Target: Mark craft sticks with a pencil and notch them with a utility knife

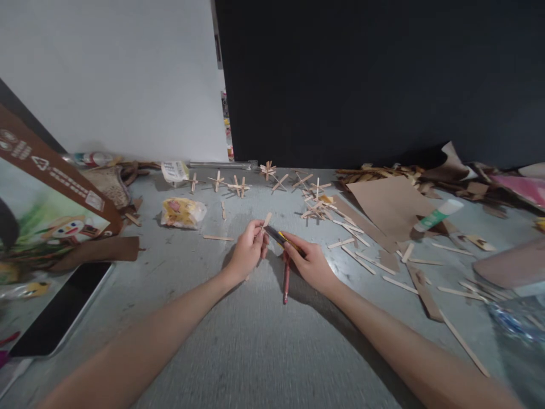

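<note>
A slim wooden stick (267, 219) stands tilted at the middle of the scene, above the surface (238, 358), its lower part hidden by fingers; the left hand (249, 248) has its grip closed on it; the right hand (309, 262) has its grip wrapped round a black-and-yellow cutter knife (276, 235), whose tip meets or nearly meets the stick, I cannot tell which; a red pencil (286, 281) lies just below the right hand, partly covered; beyond the hands stand crossed-stick pieces (243, 187) in a loose row; to the right lie loose sticks (400, 285), a brown cardboard sheet (387, 204) and a glue stick (438, 215); to the left, a yellow packet (182, 213) and a phone (63, 309).
</note>
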`<state>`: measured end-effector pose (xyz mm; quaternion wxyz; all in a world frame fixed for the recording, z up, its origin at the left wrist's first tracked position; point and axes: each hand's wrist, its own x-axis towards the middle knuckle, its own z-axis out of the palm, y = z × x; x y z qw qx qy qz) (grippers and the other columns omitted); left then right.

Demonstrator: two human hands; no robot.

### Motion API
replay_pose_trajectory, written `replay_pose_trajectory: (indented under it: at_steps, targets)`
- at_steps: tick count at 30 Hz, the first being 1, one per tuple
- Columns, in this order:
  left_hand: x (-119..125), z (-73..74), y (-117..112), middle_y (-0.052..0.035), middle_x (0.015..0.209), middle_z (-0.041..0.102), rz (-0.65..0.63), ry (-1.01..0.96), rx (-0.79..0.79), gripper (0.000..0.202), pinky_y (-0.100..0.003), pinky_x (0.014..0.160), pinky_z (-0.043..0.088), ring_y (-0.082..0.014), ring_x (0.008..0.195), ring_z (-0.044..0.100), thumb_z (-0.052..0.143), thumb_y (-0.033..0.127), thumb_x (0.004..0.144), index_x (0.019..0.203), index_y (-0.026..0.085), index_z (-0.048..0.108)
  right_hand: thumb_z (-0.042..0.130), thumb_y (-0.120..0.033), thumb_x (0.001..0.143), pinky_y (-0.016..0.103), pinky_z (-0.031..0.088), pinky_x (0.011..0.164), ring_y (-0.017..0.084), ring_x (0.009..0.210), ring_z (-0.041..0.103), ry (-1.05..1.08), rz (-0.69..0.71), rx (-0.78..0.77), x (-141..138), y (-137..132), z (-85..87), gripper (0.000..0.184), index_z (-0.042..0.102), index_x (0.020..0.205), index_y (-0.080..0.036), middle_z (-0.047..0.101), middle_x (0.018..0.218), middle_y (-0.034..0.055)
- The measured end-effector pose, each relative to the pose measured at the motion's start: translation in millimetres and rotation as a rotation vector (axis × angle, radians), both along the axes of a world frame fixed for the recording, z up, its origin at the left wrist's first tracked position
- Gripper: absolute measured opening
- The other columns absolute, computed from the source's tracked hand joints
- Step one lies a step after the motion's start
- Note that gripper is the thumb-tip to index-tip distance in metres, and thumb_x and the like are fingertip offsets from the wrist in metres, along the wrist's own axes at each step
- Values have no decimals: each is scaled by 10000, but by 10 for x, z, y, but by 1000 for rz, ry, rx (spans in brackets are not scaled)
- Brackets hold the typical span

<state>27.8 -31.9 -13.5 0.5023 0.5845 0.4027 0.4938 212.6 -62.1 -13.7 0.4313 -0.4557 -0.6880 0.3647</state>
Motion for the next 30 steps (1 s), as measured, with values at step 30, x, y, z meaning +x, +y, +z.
replay_pose_trajectory:
  at_steps: [30]
  targets:
    - [5, 35, -67, 2, 739, 672, -171, 160, 14, 278, -207, 507, 421, -93, 492, 529, 618, 358, 909, 1117, 184, 552, 621, -439, 923, 319, 467, 697, 196, 701, 581, -26, -158, 212, -16, -15, 70, 216, 658, 845, -240, 641, 771, 24]
